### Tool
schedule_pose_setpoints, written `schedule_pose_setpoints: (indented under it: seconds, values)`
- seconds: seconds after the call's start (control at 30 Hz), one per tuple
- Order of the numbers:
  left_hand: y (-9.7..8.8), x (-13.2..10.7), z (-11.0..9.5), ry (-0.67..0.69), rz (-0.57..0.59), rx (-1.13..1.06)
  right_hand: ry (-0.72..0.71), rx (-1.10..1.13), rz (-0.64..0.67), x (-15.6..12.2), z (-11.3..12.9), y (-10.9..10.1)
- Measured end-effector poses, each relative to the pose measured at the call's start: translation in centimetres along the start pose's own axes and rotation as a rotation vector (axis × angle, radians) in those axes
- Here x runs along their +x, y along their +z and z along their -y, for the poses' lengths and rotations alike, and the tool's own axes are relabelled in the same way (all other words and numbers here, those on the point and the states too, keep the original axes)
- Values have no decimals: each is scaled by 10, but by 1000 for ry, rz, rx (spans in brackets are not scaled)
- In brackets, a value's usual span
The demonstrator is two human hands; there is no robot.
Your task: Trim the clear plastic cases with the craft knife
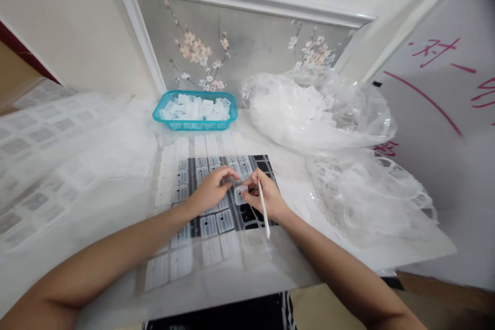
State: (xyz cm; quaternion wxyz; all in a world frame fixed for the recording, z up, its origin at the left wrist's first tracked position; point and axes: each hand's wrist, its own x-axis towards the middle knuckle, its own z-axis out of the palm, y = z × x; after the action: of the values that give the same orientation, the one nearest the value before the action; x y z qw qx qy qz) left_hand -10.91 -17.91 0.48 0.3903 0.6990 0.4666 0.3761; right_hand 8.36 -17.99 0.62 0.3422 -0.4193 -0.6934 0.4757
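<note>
A clear plastic sheet [209,224] of small rectangular pieces lies over a dark mat [253,214] on the white table. My left hand [211,188] rests on the sheet, fingertips pinching at a small clear piece [240,189] in the middle. My right hand [266,196] meets it there, fingers on the same piece, and also holds a thin white stick [263,210] that points down toward me.
A turquoise basket [195,122] full of small white pieces stands at the back. Crumpled clear plastic bags [320,113] and punched-out sheet scrap [367,191] pile up on the right. More sheets [42,165] are stacked at the left. A framed flower picture [240,46] leans on the wall.
</note>
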Motion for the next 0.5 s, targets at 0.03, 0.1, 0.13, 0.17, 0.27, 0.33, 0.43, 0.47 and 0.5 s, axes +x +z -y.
schedule_pose_setpoints:
  seconds: [0.03, 0.1, 0.13, 0.17, 0.27, 0.33, 0.43, 0.47, 0.5]
  values:
    - [0, 0, 1, 34, 20, 70, 4, 21, -8, 0, 0, 0]
    - [2, -1, 1, 94, 24, 172, 7, 66, -16, 1, 1, 0]
    - [3, -2, 1, 113, 24, 209, 4, 94, -25, 1, 2, 0]
    - [3, -3, 1, 124, 26, 237, 0, 128, -43, 1, 3, -1]
    - [5, -6, 0, 137, 24, 285, -3, 225, -102, 3, 5, -5]
    - [4, -6, -1, 142, 22, 277, 11, 268, -120, 4, 6, -6]
    - [2, -6, -3, 123, 23, 220, 33, 328, -138, 4, 5, -5]
    - [1, -6, -4, 116, 25, 207, 42, 346, -147, 4, 4, -4]
    - [0, -6, -5, 118, 29, 206, 54, 362, -154, 4, 3, -3]
